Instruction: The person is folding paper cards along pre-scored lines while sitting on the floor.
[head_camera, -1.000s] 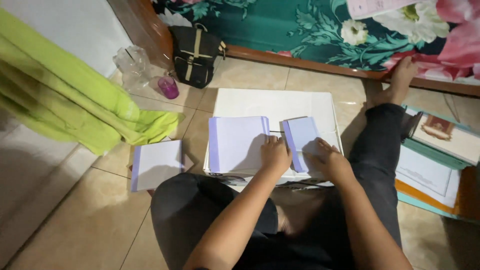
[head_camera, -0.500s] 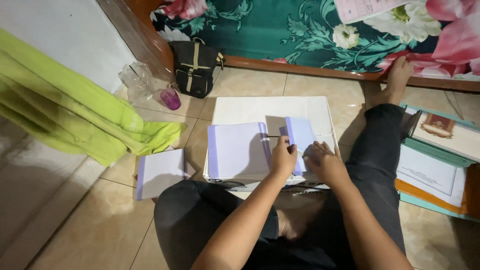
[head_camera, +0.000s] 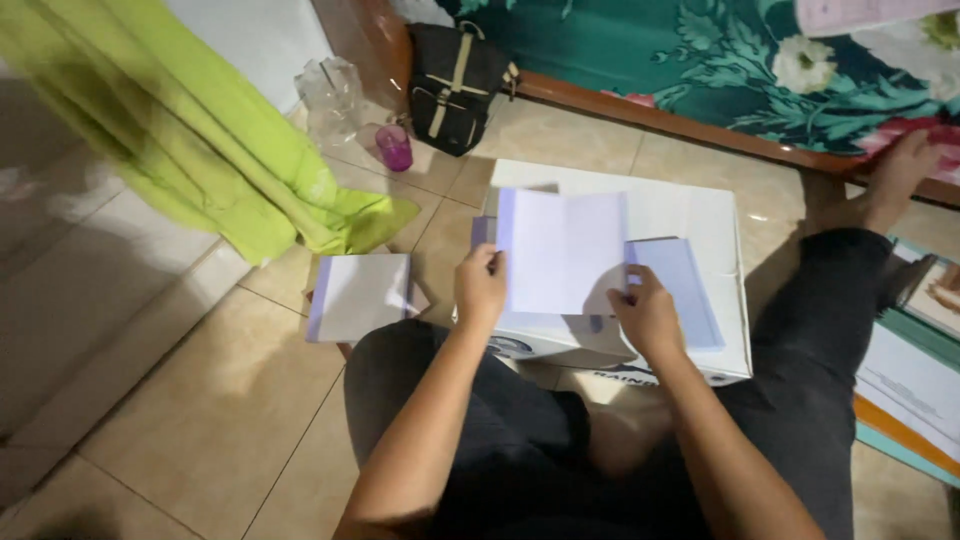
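both hands grip one sheet of paper (head_camera: 562, 250) above the white box (head_camera: 700, 215): left hand (head_camera: 481, 288) pinches its left edge, right hand (head_camera: 648, 315) its lower right corner. best kept taut and level, clear of the stack (head_camera: 682, 290) beneath.

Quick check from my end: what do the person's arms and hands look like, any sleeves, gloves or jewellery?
Both forearms are bare, with no sleeves in view. The left hand and right hand wear no gloves; no rings, watch or bracelets show. Dark trousers cover the legs.

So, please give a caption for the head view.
Both hands, left and right, lift a folded sheet above a white box.
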